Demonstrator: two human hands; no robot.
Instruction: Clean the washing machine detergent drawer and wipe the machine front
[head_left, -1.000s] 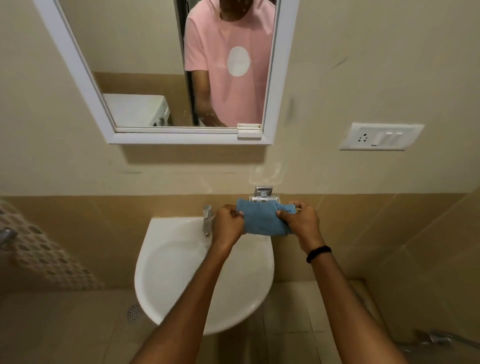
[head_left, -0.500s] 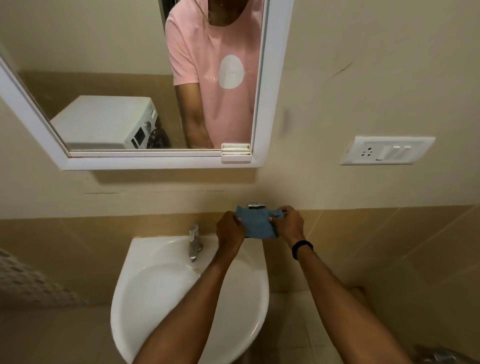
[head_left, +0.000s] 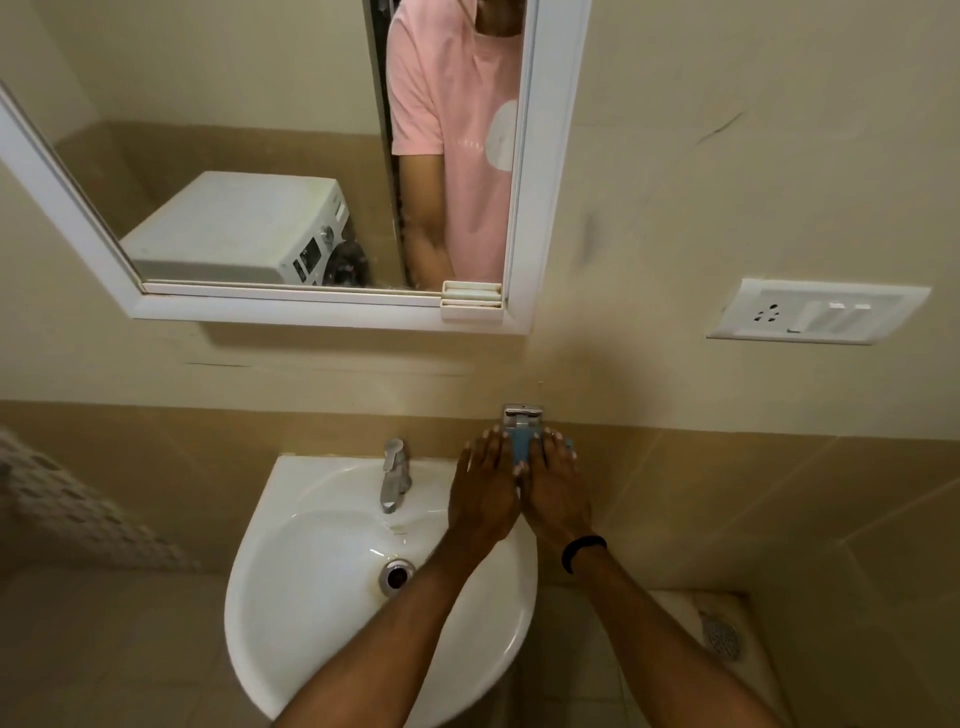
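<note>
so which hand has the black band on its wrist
The right hand; a black band circles its wrist, while the left hand has a bare wrist.

Blue cloth (head_left: 519, 451) is mostly hidden under left hand (head_left: 483, 488) and right hand (head_left: 555, 488), both flat over it. Only a strip shows between them. Metal fitting (head_left: 522, 414) on wall: lower part covered by cloth, type unclear. Mirror (head_left: 545, 156) cut by top and left edges. Washing machine (head_left: 234, 228) seen only as a reflection, front cropped by mirror frame, panel markings too small to read. Reflected arm (head_left: 426, 249) blurred. Left forearm (head_left: 395, 649) and right forearm (head_left: 670, 639) run off bottom edge; left one covers part of basin (head_left: 270, 623) near rim.
</note>
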